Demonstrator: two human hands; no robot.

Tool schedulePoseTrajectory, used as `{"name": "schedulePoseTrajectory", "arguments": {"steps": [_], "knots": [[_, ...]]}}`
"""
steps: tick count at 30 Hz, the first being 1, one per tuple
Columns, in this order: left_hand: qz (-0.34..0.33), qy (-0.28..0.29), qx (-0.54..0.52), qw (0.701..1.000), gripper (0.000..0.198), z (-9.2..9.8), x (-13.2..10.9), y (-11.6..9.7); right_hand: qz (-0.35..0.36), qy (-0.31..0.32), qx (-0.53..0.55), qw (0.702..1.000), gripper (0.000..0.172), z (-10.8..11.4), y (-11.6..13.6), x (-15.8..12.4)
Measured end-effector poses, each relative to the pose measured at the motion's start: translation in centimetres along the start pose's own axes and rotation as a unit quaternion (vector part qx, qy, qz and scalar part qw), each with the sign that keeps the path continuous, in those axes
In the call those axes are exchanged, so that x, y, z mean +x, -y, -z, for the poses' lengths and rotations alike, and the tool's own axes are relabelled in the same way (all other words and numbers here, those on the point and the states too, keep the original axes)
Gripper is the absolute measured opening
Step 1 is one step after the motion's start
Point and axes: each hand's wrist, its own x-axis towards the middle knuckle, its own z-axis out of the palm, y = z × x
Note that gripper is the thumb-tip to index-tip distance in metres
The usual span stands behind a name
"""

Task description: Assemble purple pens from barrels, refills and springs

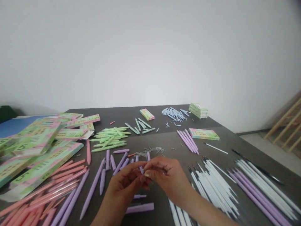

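Hands [168,174]; purple piece [141,169] aslant, top leftward

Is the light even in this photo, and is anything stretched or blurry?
Head view: soft light, the wall brighter mid-picture and dimmer toward the upper right corner; head view: boxes at left look stretched, likely by a wide lens; head view: the small purple piece shows little fine detail.

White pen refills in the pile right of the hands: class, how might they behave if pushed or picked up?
The white pen refills would probably slide or roll apart, being slender and loosely bunched on the table. Each looks straight, so likely fairly stiff. Their thinness suggests little weight apiece.
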Motion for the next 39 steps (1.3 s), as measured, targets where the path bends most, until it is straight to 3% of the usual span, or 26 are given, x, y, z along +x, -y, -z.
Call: {"name": "schedulePoseTrajectory", "arguments": {"steps": [3, 7, 15, 22, 28, 39], "knots": [[0.017, -0.033, -0.039, 0.999, 0.019, 0.2, 0.1, -0.4, 0.040, -0.033, -0.096, 0.994, 0.006, 0.2, 0.2, -0.1], [0.011, -0.083, -0.089, 0.993, 0.013, 0.6, 0.2, -0.5, 0.138, -0.046, -0.245, 0.958, 0.011, 0.3, 0.3, -0.5], [0.001, -0.089, -0.125, 0.988, 0.007, 0.6, -0.3, -0.4, 0.223, -0.062, -0.294, 0.927, 0.016, -0.1, 0.2, -0.9], [-0.007, -0.099, -0.120, 0.988, 0.012, 0.6, -0.4, -0.5, 0.205, -0.087, -0.320, 0.921, 0.012, 0.0, 0.1, -1.1], [-0.005, -0.125, -0.105, 0.987, 0.011, 0.3, -0.6, -0.2, 0.237, -0.103, -0.280, 0.925, 0.012, -0.1, 0.2, -1.1], [-0.036, -0.138, 0.040, 0.989, 0.016, 0.2, -1.0, -0.6, 0.189, -0.111, -0.194, 0.956, 0.015, 0.1, 0.6, -0.7]]}}
